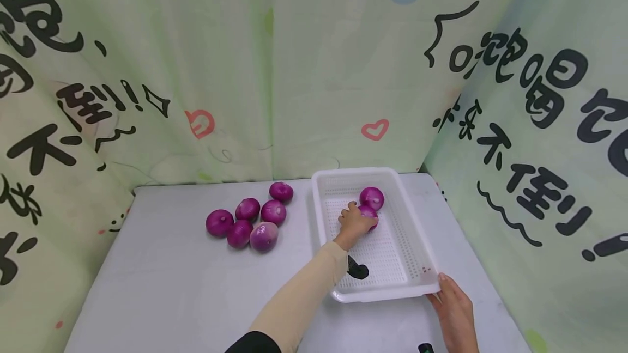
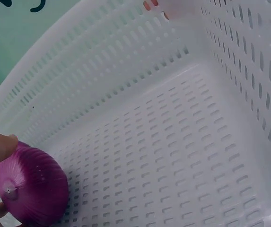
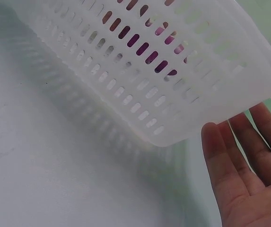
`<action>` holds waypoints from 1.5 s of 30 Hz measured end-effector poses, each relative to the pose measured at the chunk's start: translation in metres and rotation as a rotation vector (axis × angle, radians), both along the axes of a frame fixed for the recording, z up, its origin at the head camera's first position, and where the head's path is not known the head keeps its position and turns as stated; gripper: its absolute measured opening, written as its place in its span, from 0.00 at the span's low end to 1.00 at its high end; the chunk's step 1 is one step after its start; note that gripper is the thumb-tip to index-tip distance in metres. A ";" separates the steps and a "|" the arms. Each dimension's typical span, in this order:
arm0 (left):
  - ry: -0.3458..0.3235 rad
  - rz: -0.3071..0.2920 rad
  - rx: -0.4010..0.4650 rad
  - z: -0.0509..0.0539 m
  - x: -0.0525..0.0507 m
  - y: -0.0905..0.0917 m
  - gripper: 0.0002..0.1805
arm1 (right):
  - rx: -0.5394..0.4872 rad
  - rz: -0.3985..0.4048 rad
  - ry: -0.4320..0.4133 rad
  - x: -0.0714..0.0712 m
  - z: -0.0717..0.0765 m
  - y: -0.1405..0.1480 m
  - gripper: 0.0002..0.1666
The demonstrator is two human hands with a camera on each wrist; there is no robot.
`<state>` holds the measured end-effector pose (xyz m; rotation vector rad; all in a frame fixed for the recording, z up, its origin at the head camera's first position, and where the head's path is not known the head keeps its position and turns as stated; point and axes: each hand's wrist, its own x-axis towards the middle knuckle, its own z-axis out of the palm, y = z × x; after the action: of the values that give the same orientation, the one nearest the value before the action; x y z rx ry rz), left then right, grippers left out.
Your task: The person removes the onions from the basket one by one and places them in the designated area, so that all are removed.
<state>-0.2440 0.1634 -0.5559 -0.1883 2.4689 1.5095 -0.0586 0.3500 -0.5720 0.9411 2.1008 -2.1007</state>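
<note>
A white perforated plastic basket [image 1: 402, 266] stands on the table with two purple onions inside. My left hand [image 1: 354, 226] reaches into it and holds the nearer onion [image 2: 36, 187], thumb on one side and a finger on the other. Touching that onion or close behind it is the second onion [image 1: 372, 198]. At the basket's near right corner, my right hand [image 1: 453, 309] grips the rim between thumb and fingers. In the right wrist view, its fingertips [image 3: 215, 135] meet the rim from below, and purple shows through the slots.
Several more purple onions [image 1: 264, 236] lie grouped on the white table [image 1: 162, 287], left of the basket. A pale green printed curtain [image 1: 225, 70] encloses the table at the back and sides. A dark strap [image 1: 358, 269] hangs by the left wrist.
</note>
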 end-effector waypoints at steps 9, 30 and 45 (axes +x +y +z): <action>0.035 -0.072 -0.150 -0.005 0.007 -0.001 0.36 | -0.042 -0.002 -0.012 0.004 -0.005 -0.001 0.52; 0.136 -0.335 -0.249 0.017 -0.002 -0.018 0.35 | -0.023 -0.008 -0.019 0.001 -0.005 -0.002 0.52; 0.187 -0.696 -0.130 0.088 -0.013 -0.083 0.33 | -0.003 0.006 -0.001 0.001 0.000 0.001 0.51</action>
<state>-0.2571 0.0806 -0.4681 0.7436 2.3815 1.0959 -0.0577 0.3511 -0.5717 0.9340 2.0963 -2.0998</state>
